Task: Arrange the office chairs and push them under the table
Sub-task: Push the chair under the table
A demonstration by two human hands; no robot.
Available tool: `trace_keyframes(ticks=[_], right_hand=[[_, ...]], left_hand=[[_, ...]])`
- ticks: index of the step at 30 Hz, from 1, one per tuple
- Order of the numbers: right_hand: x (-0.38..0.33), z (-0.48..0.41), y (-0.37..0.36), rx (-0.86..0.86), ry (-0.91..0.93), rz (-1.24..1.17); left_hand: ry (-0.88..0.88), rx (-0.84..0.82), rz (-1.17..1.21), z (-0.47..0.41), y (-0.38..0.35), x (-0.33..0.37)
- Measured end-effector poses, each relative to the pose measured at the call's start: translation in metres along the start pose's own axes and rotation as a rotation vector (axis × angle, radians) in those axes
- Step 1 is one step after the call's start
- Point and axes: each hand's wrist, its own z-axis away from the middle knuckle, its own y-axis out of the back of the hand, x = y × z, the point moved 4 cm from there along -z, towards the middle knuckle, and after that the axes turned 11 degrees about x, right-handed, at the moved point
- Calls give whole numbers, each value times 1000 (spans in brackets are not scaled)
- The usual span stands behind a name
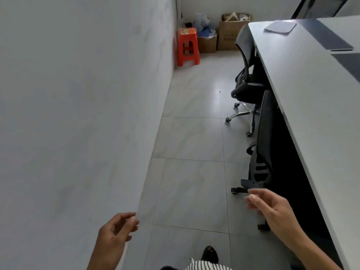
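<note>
Two black mesh office chairs stand along the left edge of a long white table (303, 98). The near chair (263, 145) has its back against the table edge and its seat under the top. The far chair (246, 75) sits further along, its chrome wheeled base (244, 115) sticking out onto the floor. My right hand (272, 207) hovers just in front of the near chair's base, fingers loosely spread, holding nothing. My left hand (118, 227) hangs near the wall, fingers curled but apart, empty.
A grey wall (78, 114) runs along the left, leaving a narrow tiled aisle (192, 143). At the far end stand an orange plastic stool (188, 46) and cardboard boxes (229, 34). A grey pad (280, 27) lies on the table. My shoe (209, 254) shows below.
</note>
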Motion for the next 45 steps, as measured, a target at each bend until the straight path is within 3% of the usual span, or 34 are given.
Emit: trace_keyframes(ticks=[4, 10, 17, 24, 30, 34, 38, 41, 45], right_hand=[[-35, -74, -3, 76, 42, -39], [-32, -170, 2, 360, 7, 63], [-35, -290, -2, 631, -205, 230], [-12, -356, -23, 505, -562, 502], [-2, -347, -35, 612, -482, 606], [0, -334, -31, 580, -466, 632], [10, -317, -25, 621, -531, 574], [14, -291, -14, 835, -646, 494], [30, -262, -10, 1157, -838, 660]], left_hand=[[21, -32, 6, -59, -37, 31], [-12, -183, -52, -173, -117, 81], [-128, -384, -107, -319, -209, 186], [-341, -704, -277, -379, -326, 277], [-443, -889, -382, -368, -432, 309], [-713, -1029, -566, -341, -506, 317], [-1135, -1177, -747, -299, -582, 315], [-1426, -1257, -718, -269, -632, 310], [-1752, -1394, -778, -245, -692, 280]])
